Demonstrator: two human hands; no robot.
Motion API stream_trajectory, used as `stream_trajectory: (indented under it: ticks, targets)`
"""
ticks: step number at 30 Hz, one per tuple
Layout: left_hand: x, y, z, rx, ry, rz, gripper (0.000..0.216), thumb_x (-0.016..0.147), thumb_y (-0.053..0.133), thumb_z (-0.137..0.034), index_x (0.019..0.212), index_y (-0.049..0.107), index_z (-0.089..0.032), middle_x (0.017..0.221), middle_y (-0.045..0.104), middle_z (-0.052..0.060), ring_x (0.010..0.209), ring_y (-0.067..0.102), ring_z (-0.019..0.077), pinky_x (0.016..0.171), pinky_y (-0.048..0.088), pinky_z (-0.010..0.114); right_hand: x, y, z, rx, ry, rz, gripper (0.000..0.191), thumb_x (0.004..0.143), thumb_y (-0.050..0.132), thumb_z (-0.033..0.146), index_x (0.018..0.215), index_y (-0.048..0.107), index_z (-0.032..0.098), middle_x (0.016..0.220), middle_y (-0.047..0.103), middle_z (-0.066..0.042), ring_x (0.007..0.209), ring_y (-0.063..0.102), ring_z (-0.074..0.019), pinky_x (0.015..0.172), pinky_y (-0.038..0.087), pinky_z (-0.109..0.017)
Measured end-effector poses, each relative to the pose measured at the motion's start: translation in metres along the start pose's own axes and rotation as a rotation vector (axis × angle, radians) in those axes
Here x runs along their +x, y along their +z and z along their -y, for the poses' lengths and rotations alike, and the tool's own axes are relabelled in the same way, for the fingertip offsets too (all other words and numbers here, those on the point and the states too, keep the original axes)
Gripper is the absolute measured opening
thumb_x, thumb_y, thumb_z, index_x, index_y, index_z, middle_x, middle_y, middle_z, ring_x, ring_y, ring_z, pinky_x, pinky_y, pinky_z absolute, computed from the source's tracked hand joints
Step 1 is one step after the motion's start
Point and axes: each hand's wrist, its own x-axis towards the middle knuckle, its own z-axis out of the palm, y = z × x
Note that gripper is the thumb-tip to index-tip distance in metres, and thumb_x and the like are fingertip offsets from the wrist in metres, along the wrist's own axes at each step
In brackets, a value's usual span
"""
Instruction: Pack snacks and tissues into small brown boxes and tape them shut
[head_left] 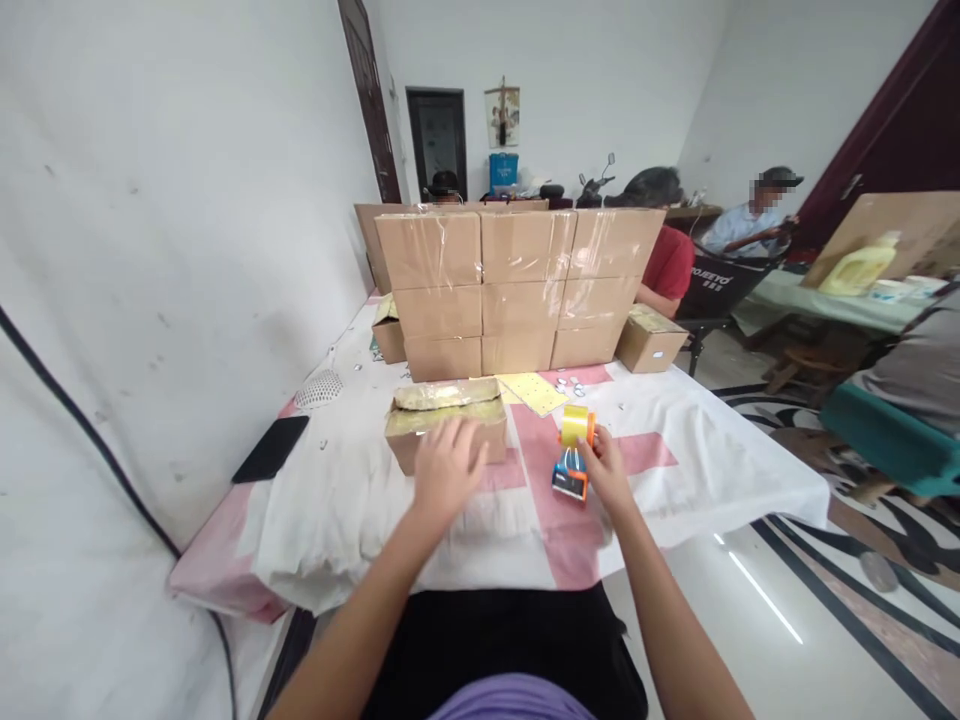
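Observation:
A small cardboard box (401, 450) sits on the cloth-covered table in front of me, with yellowish tape along its top and a dark gap beneath one raised edge. My left hand (450, 465) lies over the near right part of this box, fingers stretched out and holding nothing. To the right, my right hand (609, 468) grips a tape dispenser (570, 480) by its side. The dispenser is blue and orange and carries a roll of yellow tape (574, 426). The fingers' far side is hidden behind it.
Behind the box rises a wall of stacked, taped cartons (521, 290). Single boxes stand at its left and right (651, 340). A black phone-like slab (271, 449) and a white perforated object (319, 389) lie left. Yellow paper (534, 392) lies mid-table. Other people sit beyond.

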Motion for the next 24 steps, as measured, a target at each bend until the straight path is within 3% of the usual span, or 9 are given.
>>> stream_trajectory:
  ticks: [3, 6, 9, 13, 18, 21, 24]
  targets:
    - [-0.031, 0.034, -0.036, -0.375, 0.030, 0.069, 0.037, 0.096, 0.060, -0.049, 0.120, 0.071, -0.024, 0.113, 0.064, 0.013, 0.107, 0.061, 0.0304, 0.095, 0.053, 0.047, -0.031, 0.027, 0.019, 0.018, -0.118, 0.014, 0.030, 0.098, 0.057, 0.052, 0.109, 0.057, 0.024, 0.099, 0.067, -0.005, 0.089, 0.067, -0.0214, 0.077, 0.056, -0.036]
    - [-0.046, 0.055, -0.058, -0.713, -0.013, 0.102, 0.031, 0.097, 0.057, -0.047, 0.099, 0.077, -0.024, 0.108, 0.060, 0.012, 0.106, 0.060, 0.0272, 0.097, 0.053, 0.045, -0.054, 0.048, 0.027, -0.027, -0.169, 0.007, 0.028, 0.103, 0.048, 0.052, 0.097, 0.056, 0.026, 0.084, 0.060, -0.002, 0.074, 0.059, -0.0202, 0.067, 0.052, -0.035]
    - [-0.052, 0.054, -0.066, -0.818, -0.107, 0.077, 0.040, 0.099, 0.050, -0.049, 0.077, 0.072, -0.023, 0.096, 0.057, 0.012, 0.098, 0.059, 0.0264, 0.093, 0.053, 0.044, -0.060, 0.059, 0.026, -0.032, -0.118, -0.079, 0.035, 0.105, 0.039, 0.054, 0.084, 0.049, 0.027, 0.073, 0.050, 0.000, 0.062, 0.049, -0.0197, 0.057, 0.043, -0.034]
    - [-0.061, 0.046, -0.068, -0.969, -0.186, 0.162, 0.045, 0.099, 0.046, -0.057, 0.078, 0.070, -0.025, 0.085, 0.062, 0.009, 0.089, 0.062, 0.0254, 0.085, 0.052, 0.042, -0.049, 0.057, 0.023, -0.088, -0.098, -0.224, 0.039, 0.103, 0.039, 0.058, 0.079, 0.044, 0.027, 0.070, 0.047, 0.001, 0.062, 0.044, -0.0197, 0.058, 0.038, -0.034]
    - [-0.082, 0.060, -0.076, -1.012, -0.274, 0.389, 0.049, 0.099, 0.037, -0.059, 0.081, 0.065, -0.023, 0.051, 0.049, 0.000, 0.049, 0.052, 0.0181, 0.053, 0.043, 0.032, -0.018, 0.049, 0.024, -0.010, 0.013, -0.428, 0.042, 0.098, 0.043, 0.062, 0.079, 0.047, 0.024, 0.074, 0.049, 0.001, 0.070, 0.048, -0.0177, 0.065, 0.044, -0.031]
    - [-0.084, 0.069, -0.078, -0.954, -0.266, 0.430, 0.045, 0.099, 0.036, -0.054, 0.085, 0.066, -0.024, 0.052, 0.053, 0.001, 0.051, 0.056, 0.0194, 0.055, 0.044, 0.032, -0.012, 0.051, 0.026, 0.147, 0.139, -0.391, 0.040, 0.093, 0.047, 0.063, 0.089, 0.053, 0.023, 0.083, 0.058, 0.000, 0.077, 0.058, -0.0182, 0.070, 0.051, -0.031]
    - [-0.073, 0.062, -0.055, -0.833, -0.231, 0.410, 0.030, 0.092, 0.051, -0.048, 0.077, 0.066, -0.026, 0.059, 0.061, 0.004, 0.062, 0.063, 0.0231, 0.066, 0.048, 0.037, -0.028, 0.041, 0.036, 0.253, 0.218, -0.280, 0.035, 0.090, 0.050, 0.060, 0.088, 0.053, 0.025, 0.077, 0.060, -0.001, 0.072, 0.062, -0.0212, 0.067, 0.055, -0.036]
